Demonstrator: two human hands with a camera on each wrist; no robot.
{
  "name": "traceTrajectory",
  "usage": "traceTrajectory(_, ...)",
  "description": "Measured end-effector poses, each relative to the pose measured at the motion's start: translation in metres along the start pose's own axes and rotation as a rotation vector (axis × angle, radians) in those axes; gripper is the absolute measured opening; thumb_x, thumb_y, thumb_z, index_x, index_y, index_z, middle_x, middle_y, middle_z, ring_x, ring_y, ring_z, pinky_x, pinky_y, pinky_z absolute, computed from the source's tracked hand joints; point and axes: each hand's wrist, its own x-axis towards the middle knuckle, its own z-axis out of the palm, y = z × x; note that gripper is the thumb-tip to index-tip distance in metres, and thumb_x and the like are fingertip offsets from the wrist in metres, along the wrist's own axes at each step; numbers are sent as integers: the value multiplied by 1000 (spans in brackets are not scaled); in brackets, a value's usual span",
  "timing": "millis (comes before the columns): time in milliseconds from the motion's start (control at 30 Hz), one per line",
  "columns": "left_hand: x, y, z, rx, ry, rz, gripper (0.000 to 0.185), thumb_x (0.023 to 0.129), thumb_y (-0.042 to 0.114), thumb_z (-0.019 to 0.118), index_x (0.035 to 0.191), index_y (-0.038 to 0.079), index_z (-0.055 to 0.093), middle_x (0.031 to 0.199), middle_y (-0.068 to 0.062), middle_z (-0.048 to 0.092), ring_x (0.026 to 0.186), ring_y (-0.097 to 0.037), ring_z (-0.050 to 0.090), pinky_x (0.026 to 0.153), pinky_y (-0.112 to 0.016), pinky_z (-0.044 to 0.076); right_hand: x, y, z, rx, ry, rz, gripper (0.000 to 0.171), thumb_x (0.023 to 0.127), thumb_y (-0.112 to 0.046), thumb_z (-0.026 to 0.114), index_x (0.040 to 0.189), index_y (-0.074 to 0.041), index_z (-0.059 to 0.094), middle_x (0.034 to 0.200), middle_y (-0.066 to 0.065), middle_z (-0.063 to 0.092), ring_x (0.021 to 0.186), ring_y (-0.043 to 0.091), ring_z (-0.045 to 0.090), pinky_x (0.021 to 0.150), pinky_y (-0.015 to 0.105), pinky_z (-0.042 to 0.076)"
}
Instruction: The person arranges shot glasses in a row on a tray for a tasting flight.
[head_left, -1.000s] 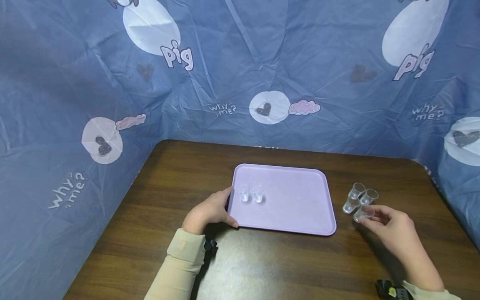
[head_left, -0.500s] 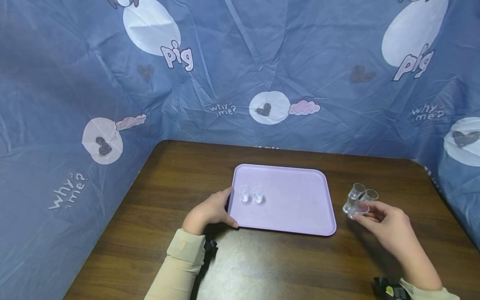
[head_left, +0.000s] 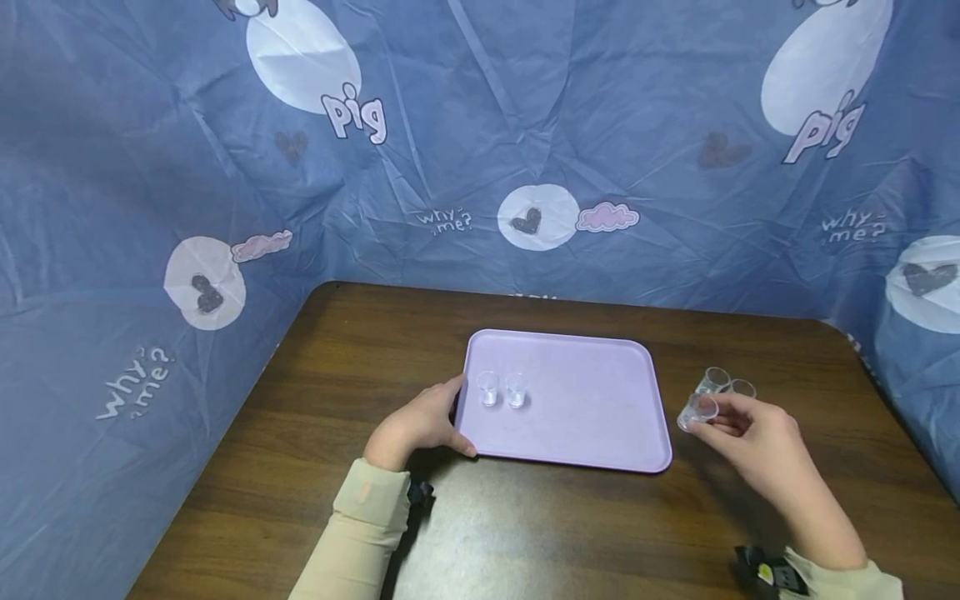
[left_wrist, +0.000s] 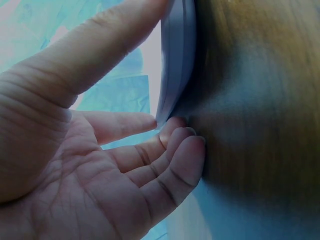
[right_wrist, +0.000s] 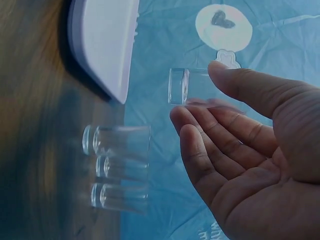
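Observation:
My right hand (head_left: 765, 442) pinches a small clear shot glass (head_left: 694, 412) between thumb and fingers. In the right wrist view the held glass (right_wrist: 178, 86) is raised off the table and leans a little. Three more shot glasses (right_wrist: 122, 141) stand close together on the table below it, partly hidden behind my hand in the head view. At the left end of the lilac tray (head_left: 581, 404), my left hand (head_left: 418, 423) rests against the edge, thumb by the near corner and fingers loosely extended. Two shot glasses (head_left: 516, 391) stand side by side on the tray's left part.
The brown wooden table (head_left: 540, 533) runs up to a blue printed sheet (head_left: 420, 150) hanging behind it and at both sides. A strip of bare wood lies between the tray's right edge and the group of glasses.
My right hand has lifted one shot glass from the near side of the group and moved it left toward the tray. The left hand and tray have stayed put.

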Motion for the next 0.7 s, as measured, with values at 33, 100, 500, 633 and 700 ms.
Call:
traceTrajectory(33, 0, 0, 0, 2, 0, 1, 118, 59, 20, 102, 153, -5, 36, 137, -25, 55, 126, -35, 52, 106, -47, 41, 1, -1, 1, 1, -4, -6, 34, 82, -12, 88, 107, 5, 74, 91, 12, 74, 74, 0, 65, 62, 14, 51)
traceTrajectory(100, 1, -1, 1, 4, 1, 2, 118, 59, 21, 102, 153, -5, 36, 137, -25, 55, 125, -35, 52, 106, -47, 41, 3, -4, 4, 1, -13, -17, 33, 81, -12, 88, 107, 4, 74, 92, 12, 74, 74, 2, 66, 62, 14, 52)
traceTrajectory(500, 0, 0, 0, -7, 0, -1, 117, 59, 19, 102, 153, -4, 36, 138, -25, 55, 127, -36, 51, 106, -48, 40, 14, -23, 21, 6, -62, -30, 34, 80, -12, 89, 108, 0, 75, 93, 8, 72, 76, 13, 68, 63, 17, 53)
traceTrajectory(633, 0, 0, 0, -6, -2, -7, 118, 59, 20, 102, 154, -4, 35, 139, -25, 54, 127, -36, 51, 107, -48, 40, 18, -26, 27, 15, -84, -39, 34, 81, -12, 88, 108, 2, 74, 94, 9, 72, 79, 16, 68, 66, 18, 54)
traceTrajectory(700, 0, 0, -1, -9, -3, -5, 118, 60, 20, 101, 154, -4, 35, 139, -25, 54, 127, -36, 51, 107, -48, 40, 20, -28, 30, 24, -99, -37, 34, 81, -14, 88, 109, 2, 74, 94, 9, 73, 80, 17, 68, 66, 19, 54)
